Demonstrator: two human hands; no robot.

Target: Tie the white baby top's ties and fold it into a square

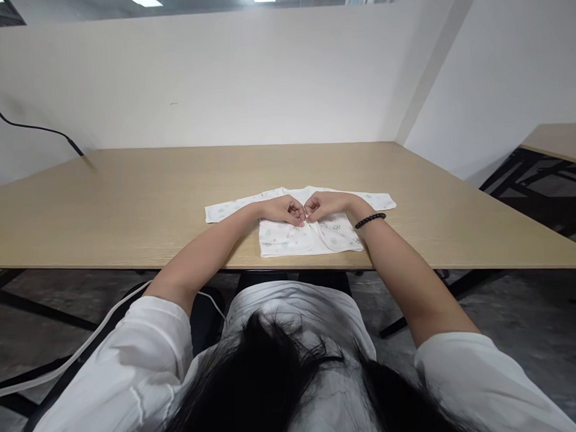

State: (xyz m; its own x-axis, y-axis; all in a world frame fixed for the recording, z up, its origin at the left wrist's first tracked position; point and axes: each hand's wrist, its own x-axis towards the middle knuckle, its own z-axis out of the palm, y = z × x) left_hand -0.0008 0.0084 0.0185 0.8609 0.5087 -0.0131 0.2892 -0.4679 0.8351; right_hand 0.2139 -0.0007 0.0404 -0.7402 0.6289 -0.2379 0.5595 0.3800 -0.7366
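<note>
A small white long-sleeved baby shirt [286, 241] with a pale print lies flat on the table, its sleeves spread to both sides and its hem toward me. My left hand [288, 210] is closed, fingers curled and thumb pressed in, at the middle of the shirt's front. Facing it, my right hand [321, 205] is closed in the same way, the two hands almost touching. Both pinch at the front opening. The exact bit of cloth or fastening between the fingertips is too small to make out. Below the hands, the front edges part toward the hem.
The wooden table [150, 189] reaches back to a white wall [245, 79]. At the back left, a black cable [39, 128] runs down to the tabletop. A white cable [94, 336] hangs below on the left. Another table [559, 140] stands at the right.
</note>
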